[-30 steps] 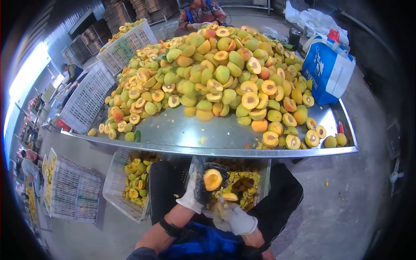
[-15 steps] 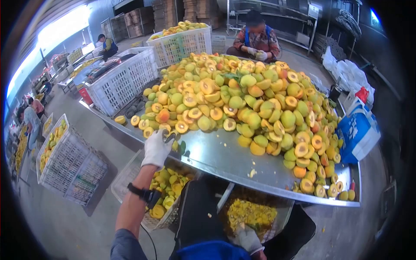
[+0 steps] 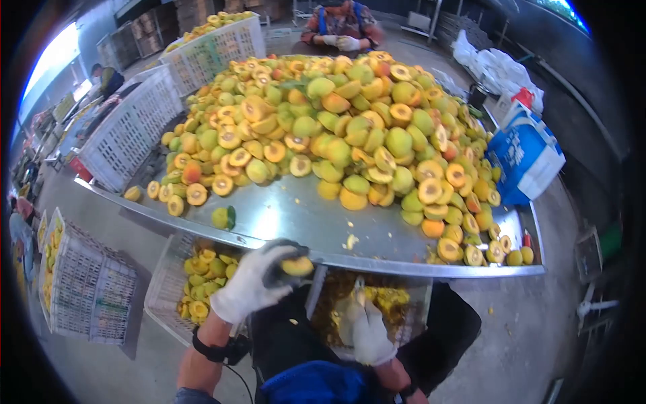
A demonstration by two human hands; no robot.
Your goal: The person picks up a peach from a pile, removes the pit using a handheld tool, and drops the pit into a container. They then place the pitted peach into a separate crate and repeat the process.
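My left hand (image 3: 252, 283), in a white glove with dark fingertips, grips a yellow peach half (image 3: 297, 266) just off the table's front edge. Lower and to the right, my right hand (image 3: 369, 334), also in a white glove, is closed above a bin (image 3: 420, 303) of yellow fruit bits below the table. A slim pale tip shows by its fingers, too blurred to name. A large heap of halved peaches (image 3: 323, 128), many with pits showing, covers most of the metal table (image 3: 269, 219). One green-yellow piece (image 3: 221, 217) with a leaf lies near the front edge.
Below the table at left stands a crate (image 3: 161, 289) of peach halves. Another full white crate (image 3: 94, 289) is on the floor further left. White crates (image 3: 134, 128) flank the heap. A blue bag (image 3: 525, 158) sits at right. A co-worker (image 3: 340, 30) sits opposite.
My left hand has come from the heap's left edge toward me and right, now with a peach half. My right hand has risen a little over the bin. The view has tilted down and turned right.
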